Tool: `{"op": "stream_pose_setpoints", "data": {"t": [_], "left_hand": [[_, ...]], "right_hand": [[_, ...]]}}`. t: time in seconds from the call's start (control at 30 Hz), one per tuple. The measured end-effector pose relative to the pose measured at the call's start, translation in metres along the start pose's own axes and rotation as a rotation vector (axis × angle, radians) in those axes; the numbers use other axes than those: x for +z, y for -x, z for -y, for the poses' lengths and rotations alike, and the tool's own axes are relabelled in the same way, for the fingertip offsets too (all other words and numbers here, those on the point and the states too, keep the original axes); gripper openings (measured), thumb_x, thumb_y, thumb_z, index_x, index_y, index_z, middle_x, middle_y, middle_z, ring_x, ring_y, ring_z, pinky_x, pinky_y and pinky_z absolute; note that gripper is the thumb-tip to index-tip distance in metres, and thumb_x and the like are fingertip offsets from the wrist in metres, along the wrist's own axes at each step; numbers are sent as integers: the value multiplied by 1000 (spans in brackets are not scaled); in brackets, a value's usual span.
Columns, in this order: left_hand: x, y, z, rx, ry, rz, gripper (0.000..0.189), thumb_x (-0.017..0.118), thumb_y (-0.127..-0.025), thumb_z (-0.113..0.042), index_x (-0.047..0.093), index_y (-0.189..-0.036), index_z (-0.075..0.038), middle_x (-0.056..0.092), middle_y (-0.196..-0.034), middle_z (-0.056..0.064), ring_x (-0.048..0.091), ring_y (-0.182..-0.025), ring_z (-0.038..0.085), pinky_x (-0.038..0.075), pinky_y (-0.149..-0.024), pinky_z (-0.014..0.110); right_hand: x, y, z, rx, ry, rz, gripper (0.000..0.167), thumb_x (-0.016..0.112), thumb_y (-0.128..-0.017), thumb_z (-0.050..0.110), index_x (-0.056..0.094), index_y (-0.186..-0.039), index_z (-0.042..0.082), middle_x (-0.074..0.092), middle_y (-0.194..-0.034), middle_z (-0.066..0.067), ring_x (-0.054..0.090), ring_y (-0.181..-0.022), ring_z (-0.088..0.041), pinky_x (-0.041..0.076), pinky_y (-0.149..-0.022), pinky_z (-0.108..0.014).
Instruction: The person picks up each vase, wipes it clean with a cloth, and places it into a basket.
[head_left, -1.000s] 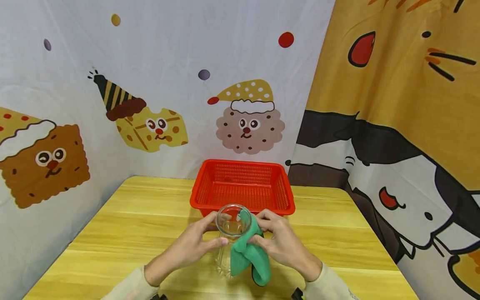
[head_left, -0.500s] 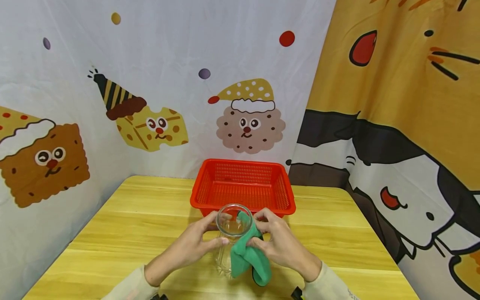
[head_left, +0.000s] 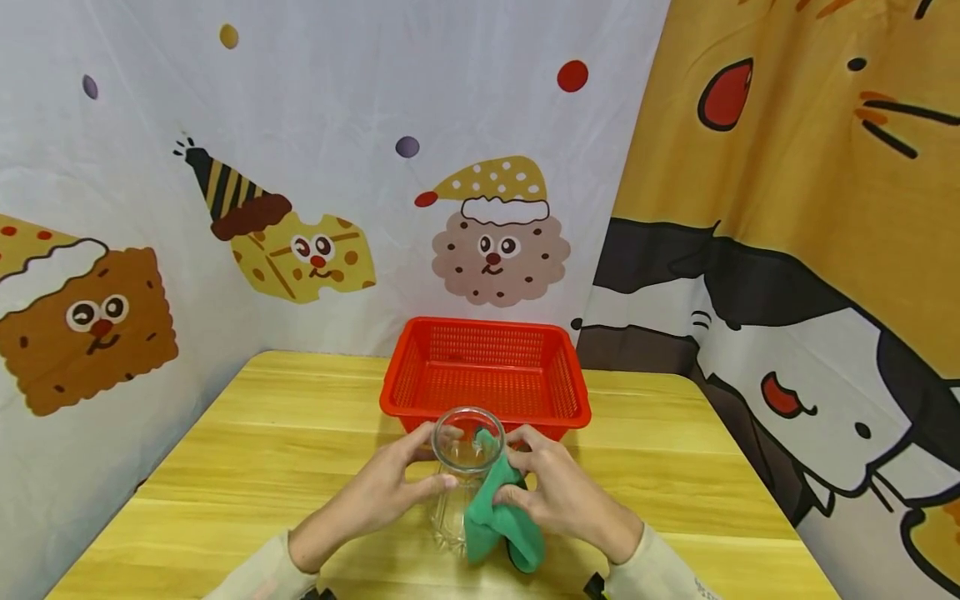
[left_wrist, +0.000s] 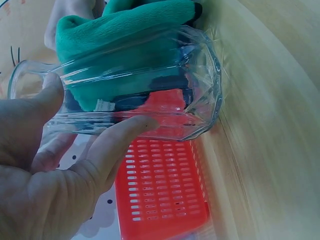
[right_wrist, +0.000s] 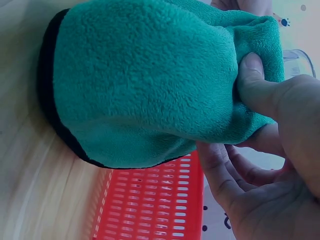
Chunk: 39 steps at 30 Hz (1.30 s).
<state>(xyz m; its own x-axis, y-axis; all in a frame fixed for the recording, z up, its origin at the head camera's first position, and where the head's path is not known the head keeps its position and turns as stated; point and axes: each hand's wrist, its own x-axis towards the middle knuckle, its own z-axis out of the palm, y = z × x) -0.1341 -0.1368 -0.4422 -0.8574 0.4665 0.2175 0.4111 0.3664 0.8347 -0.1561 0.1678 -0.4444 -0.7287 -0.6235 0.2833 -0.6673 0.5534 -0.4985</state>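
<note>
A clear glass jar (head_left: 452, 508) with a wide round rim stands upright on the table in the head view. My left hand (head_left: 386, 487) grips it from the left, thumb in front and fingers behind. On its right side my right hand (head_left: 558, 492) pinches a green cloth (head_left: 495, 517) against the glass, thumb pressing into the folds. The cloth hangs down beside the jar, and its dark edging shows in the right wrist view. Through the jar wall (left_wrist: 205, 85) in the left wrist view, the green fabric shows along the far side.
A red perforated plastic basket (head_left: 487, 417) sits just beyond the jar on the wood-grain table (head_left: 262, 450). Behind it hangs a white cloth backdrop (head_left: 322, 100) with cartoon prints, and a yellow patterned one (head_left: 787, 192) closes off the right side.
The cloth has slid a little lower around the jar's right side, and its folds have shifted. My right hand moves slightly with it; the left hand and jar stay put.
</note>
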Motion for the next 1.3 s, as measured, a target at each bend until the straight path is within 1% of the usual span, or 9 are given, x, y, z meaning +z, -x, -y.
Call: {"op": "stream_pose_setpoints", "data": {"t": [0.1,0.2,0.27,0.43,0.6,0.7,0.87,1.07,1.3], "left_hand": [[0,1,0,-3,1,1,63,82,-112,-35,57,-168,-22,75,-159,9,75,-143,48,57,-119,80],[0,1,0,0,5,1,63,82,-112,-35,56,-168,-22,75,-159,9,75,-143,48,56,-119,81],[0,0,0,1,8,-1,63,82,-112,-35,57,-168,-22,75,-160,9,75,-143,49,56,-119,82],[1,0,0,-3,8,-3,62,82,-112,-36,58,-167,-22,74,-160,10,74,-143,50,55,-119,83],[1,0,0,0,8,-6,62,83,-111,-36,58,-166,-21,73,-161,12,75,-142,51,56,-118,82],[0,0,0,2,6,-4,60,82,-111,-36,59,-165,-21,73,-160,13,75,-142,50,57,-117,82],[0,0,0,6,1,-5,60,83,-111,-36,59,-164,-22,74,-159,12,76,-142,48,57,-118,82],[0,0,1,10,1,-6,61,83,-111,-36,59,-165,-22,75,-159,11,76,-142,49,56,-119,81],[1,0,1,7,-4,-3,61,82,-111,-36,58,-165,-22,76,-158,10,76,-142,49,55,-119,82]], "right_hand": [[1,1,0,-15,14,8,15,93,-102,27,86,-108,15,70,-138,-2,75,-116,-13,69,-101,-33],[1,2,-1,-29,15,7,18,93,-102,27,80,-100,15,69,-132,-3,72,-111,-12,68,-95,-30],[1,2,-1,-34,12,8,21,93,-102,27,77,-98,14,68,-130,-3,69,-108,-11,66,-92,-29],[3,3,-5,-50,18,7,23,94,-101,28,76,-96,16,68,-129,-3,69,-109,-11,67,-96,-29],[6,3,-9,-52,35,14,20,96,-99,28,83,-104,13,70,-130,-4,72,-112,-14,69,-100,-31],[8,4,-10,-52,45,28,23,96,-98,28,87,-112,12,72,-132,-6,75,-116,-16,70,-103,-33],[8,3,-12,-42,47,61,30,96,-98,30,88,-118,10,73,-133,-6,77,-117,-20,70,-105,-35],[8,3,-14,-11,38,107,36,96,-98,29,88,-125,6,74,-134,-9,78,-118,-22,71,-103,-34],[10,2,-16,-10,33,123,30,97,-97,28,90,-119,7,75,-130,-9,78,-116,-23,71,-102,-32]]}}
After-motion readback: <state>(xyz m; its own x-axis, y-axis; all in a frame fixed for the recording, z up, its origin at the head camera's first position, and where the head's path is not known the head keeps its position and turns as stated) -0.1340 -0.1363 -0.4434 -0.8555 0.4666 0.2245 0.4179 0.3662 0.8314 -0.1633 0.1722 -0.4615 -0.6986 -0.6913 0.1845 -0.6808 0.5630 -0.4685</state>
